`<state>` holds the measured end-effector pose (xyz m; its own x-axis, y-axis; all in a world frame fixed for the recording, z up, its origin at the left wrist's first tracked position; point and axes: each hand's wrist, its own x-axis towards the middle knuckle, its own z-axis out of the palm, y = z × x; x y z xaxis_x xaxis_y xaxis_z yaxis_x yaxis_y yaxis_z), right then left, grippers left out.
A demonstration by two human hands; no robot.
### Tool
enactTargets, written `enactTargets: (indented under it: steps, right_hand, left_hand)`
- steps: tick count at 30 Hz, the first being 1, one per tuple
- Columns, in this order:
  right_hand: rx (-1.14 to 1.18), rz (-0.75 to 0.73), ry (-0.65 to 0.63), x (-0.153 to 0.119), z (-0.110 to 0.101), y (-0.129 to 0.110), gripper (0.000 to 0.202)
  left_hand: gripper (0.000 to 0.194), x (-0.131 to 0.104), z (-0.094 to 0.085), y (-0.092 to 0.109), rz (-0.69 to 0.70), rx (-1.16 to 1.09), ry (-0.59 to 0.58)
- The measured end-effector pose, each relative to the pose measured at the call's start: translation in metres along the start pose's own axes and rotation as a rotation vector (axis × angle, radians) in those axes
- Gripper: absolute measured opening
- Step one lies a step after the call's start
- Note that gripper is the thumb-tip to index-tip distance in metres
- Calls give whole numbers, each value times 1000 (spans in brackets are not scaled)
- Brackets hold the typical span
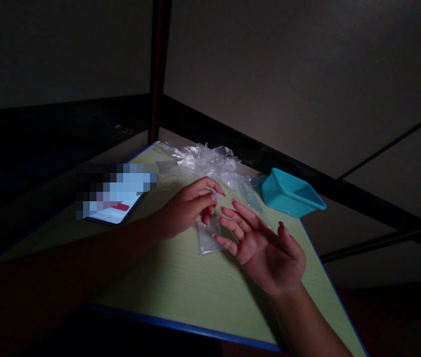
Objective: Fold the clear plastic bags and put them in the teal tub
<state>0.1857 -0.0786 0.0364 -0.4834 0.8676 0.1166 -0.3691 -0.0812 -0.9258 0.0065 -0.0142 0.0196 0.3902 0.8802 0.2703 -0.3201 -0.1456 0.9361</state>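
Nearest the camera, the two bare forearms are seen reaching in over a table [180,292], the left one from 8 o'clock, the right one from 5 o'clock, both taken from the centre of the view. The right hand [266,253] is held between 4 and 5 o'clock, its palm turned up toward the camera; its fingers are spread and slightly curled, and nothing is grasped by them. The left hand [191,206] is seen between 7 and 8 o'clock, its back upward, its fingers bent and its thumb brought near the index finger; whether anything small is pinched there cannot be told. The fingertips of the two hands are pointed toward each other, with a narrow gap left between them.

At 6 o'clock, a flat clear plastic packet [209,244] is laid on the table, partly hidden by the left fingers; whether it is touched cannot be told. Just toward 12 o'clock, a crumpled heap of clear plastic [206,161] is spread over the far end of the table. At 3 o'clock, a turquoise bin [288,201] is set at the table's edge, beside the plastic. Between 8 and 9 o'clock, a phone [111,215] is placed with its screen lit, part of it masked by coarse blocks. The table is edged in blue.
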Motion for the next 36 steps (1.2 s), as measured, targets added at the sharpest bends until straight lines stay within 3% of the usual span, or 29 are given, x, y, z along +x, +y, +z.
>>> enactTargets:
  steps: [4,9,12,14,20,25,36]
  right_hand:
    - [69,18,8,-1,-1,0,66]
    - [26,69,28,-2,1,-2,75]
    - [18,109,-3,-5,2,-2,83]
    - [36,137,-42,-7,1,-1,87]
    - [136,117,-142,-9,-2,3,91]
    - [211,63,-188,-7,-2,3,86]
    - [68,100,-71,-8,-1,4,92]
  left_hand:
    - [8,0,-2,4,91,46,34]
    - [19,0,-2,4,82,85,-5]
    - [15,-3,0,3,120,153,-18]
    - [12,-6,1,1,214,261,-15]
    - [35,-16,-5,-2,581,685,23]
    - [39,-16,-7,1,615,776,-28]
    - [45,-18,-6,4,679,723,-100]
